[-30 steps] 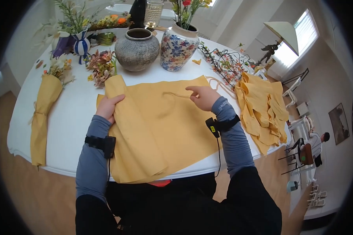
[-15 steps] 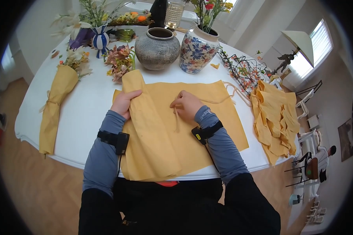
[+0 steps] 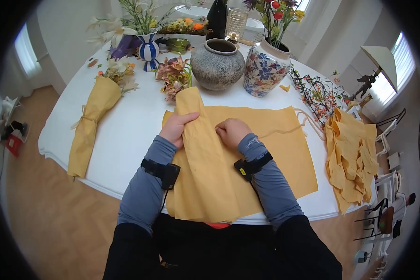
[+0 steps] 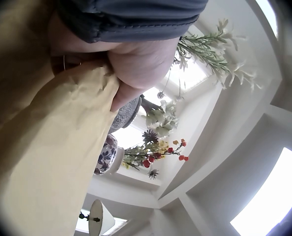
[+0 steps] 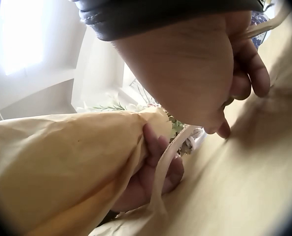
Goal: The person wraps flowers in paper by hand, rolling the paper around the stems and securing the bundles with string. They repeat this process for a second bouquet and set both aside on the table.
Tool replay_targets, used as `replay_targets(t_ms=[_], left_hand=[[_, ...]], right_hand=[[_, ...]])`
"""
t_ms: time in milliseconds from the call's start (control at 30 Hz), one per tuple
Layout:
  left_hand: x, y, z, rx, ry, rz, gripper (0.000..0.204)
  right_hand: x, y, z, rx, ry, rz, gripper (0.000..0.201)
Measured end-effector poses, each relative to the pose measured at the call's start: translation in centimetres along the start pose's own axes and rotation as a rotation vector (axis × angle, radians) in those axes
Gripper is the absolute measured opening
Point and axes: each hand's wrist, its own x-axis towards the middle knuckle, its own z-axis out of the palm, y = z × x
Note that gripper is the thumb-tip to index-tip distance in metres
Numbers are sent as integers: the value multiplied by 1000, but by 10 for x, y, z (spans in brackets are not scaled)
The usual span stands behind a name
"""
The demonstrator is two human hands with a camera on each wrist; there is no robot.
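A roll of yellow wrapping paper (image 3: 207, 163) slants across the table front. My left hand (image 3: 176, 129) grips its upper part, thumb over the top and fingers tucked underneath. Close to the roll's right side, my right hand (image 3: 233, 133) pinches a thin tan ribbon (image 5: 163, 169), which hangs down beside the left fingers in the right wrist view. Another length of the ribbon trails right across the flat yellow sheet (image 3: 289, 163) under the roll. In the left wrist view, the paper (image 4: 52, 147) is creased near the left hand (image 4: 141, 64).
Dusty pink flowers (image 3: 172, 77) lie beyond the roll, near a grey vase (image 3: 218, 67) and a floral vase (image 3: 266, 70). At left is a wrapped, tied bouquet (image 3: 93, 116). Berry branches (image 3: 319, 95) and crumpled yellow paper (image 3: 352, 161) lie at right.
My right hand has moved left over the sheet to the roll, drawing the ribbon along. The left hand keeps its grip on the roll. The head view has turned left.
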Motion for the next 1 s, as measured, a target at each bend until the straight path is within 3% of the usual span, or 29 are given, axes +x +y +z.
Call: replay_targets(t_ms=[267,667,1000], left_hand=[[-5,0,9,42,14,51,33],[-5,0,11,60,-10,-26,36],[-7,-2,14,68,6,-51,35]], right_hand=[[-5,-30,-10,51,-63,11,27],[-3,-23,-1,152,189,-186,30],[-1,-16,3,160,150,-153,28]])
